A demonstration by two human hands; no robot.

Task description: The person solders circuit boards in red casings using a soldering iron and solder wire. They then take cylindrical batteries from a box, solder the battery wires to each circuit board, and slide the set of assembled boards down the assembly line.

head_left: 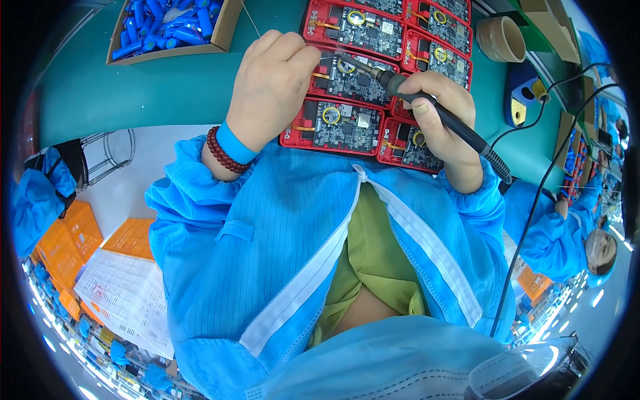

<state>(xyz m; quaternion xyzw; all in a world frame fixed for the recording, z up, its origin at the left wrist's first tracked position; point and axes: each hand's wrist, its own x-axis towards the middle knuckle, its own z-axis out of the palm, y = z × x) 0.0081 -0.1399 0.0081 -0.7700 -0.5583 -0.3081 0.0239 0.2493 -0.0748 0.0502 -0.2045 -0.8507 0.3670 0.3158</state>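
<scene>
My left hand is closed in a pinch over the left edge of a red case, holding a thin solder wire that trails up beyond the hand. My right hand grips the black handle of a soldering iron. Its tip points left, over the upper part of a circuit board seated in the red case. Whether tip and wire touch the board is too small to tell. A yellow-ringed coin cell sits on this board. Another red case with a board lies nearer to me.
Several more red cases stand in rows behind and to the right. A cardboard box of blue cylindrical cells is at the back left. On the right are a brown round tub and a blue iron stand. The iron's cable hangs at right.
</scene>
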